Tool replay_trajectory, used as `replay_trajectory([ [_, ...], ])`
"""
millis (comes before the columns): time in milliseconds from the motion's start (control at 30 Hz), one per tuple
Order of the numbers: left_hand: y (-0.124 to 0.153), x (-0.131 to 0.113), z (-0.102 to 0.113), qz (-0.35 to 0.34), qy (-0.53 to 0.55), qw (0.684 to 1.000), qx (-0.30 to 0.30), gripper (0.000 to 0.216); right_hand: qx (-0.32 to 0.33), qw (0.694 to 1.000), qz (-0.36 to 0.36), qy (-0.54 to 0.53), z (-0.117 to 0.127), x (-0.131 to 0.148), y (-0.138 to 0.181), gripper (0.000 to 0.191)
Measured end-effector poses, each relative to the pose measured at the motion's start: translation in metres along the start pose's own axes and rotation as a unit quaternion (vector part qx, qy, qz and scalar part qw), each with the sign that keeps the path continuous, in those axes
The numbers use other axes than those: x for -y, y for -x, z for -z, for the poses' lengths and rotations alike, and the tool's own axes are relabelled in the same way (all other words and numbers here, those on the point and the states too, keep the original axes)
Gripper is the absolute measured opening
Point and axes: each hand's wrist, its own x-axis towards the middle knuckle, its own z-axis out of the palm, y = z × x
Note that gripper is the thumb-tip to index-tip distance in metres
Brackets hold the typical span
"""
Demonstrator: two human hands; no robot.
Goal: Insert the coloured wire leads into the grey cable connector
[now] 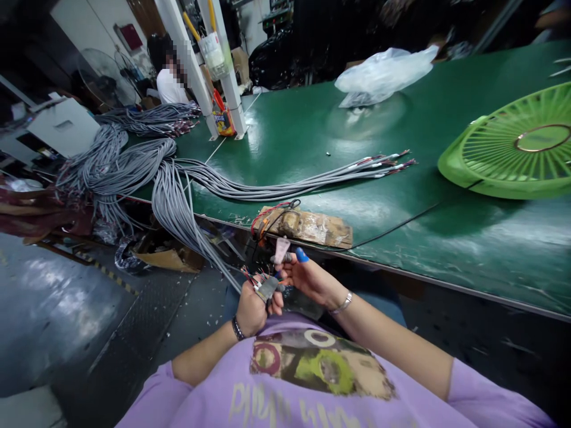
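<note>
My left hand [252, 308] is closed round the end of a grey cable [266, 289], whose coloured wire ends [253, 276] fan out above the fist. My right hand [307, 276] is closed in a pinch just to the right, with a blue cap on one fingertip [302, 255]. It holds a small pale pinkish piece [281, 249] upright above the wires. Both hands sit close together in front of my chest, below the near edge of the green table [312, 131]. The cable leads back to a big grey cable bundle [178, 202].
A brown block [312, 226] with red wires lies at the table edge. Grey cables [312, 181] stretch across the table. A green fan grille [513, 145] lies at right, a plastic bag [383, 71] at the back. A person in white [172, 83] sits far left.
</note>
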Motion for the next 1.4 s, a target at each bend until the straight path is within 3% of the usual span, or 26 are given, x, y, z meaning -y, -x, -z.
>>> replay_trajectory([
  [200, 0.001, 0.007, 0.007, -0.038, -0.089, 0.995, 0.016, 0.043, -0.008, 0.976, 0.045, 0.214, -0.009, 0.0, 0.018, 0.031],
  [400, 0.004, -0.003, 0.008, -0.008, -0.155, 0.983, 0.1, 0.046, -0.009, 0.959, 0.059, 0.279, -0.016, 0.003, 0.016, 0.03],
  [667, 0.003, 0.007, 0.01, -0.045, -0.102, 0.994, 0.015, 0.046, -0.07, 0.966, 0.071, 0.238, -0.016, -0.001, 0.013, 0.029],
  [933, 0.001, 0.002, 0.008, -0.029, -0.04, 0.999, 0.006, 0.041, -0.108, 0.994, 0.007, 0.03, 0.002, -0.002, -0.002, 0.03],
  [1067, -0.002, -0.006, 0.001, -0.03, -0.019, 0.999, 0.023, 0.039, -0.099, 0.988, 0.062, 0.098, 0.0, 0.005, -0.009, 0.037],
  [1200, -0.007, -0.01, -0.006, -0.034, -0.007, 0.999, 0.031, 0.039, -0.146, 0.952, 0.169, 0.209, -0.004, 0.008, -0.011, 0.038],
  [1400, -0.011, -0.011, -0.009, -0.028, 0.004, 0.999, 0.036, 0.036, -0.065, 0.995, 0.075, 0.02, -0.006, 0.003, -0.018, 0.039],
])
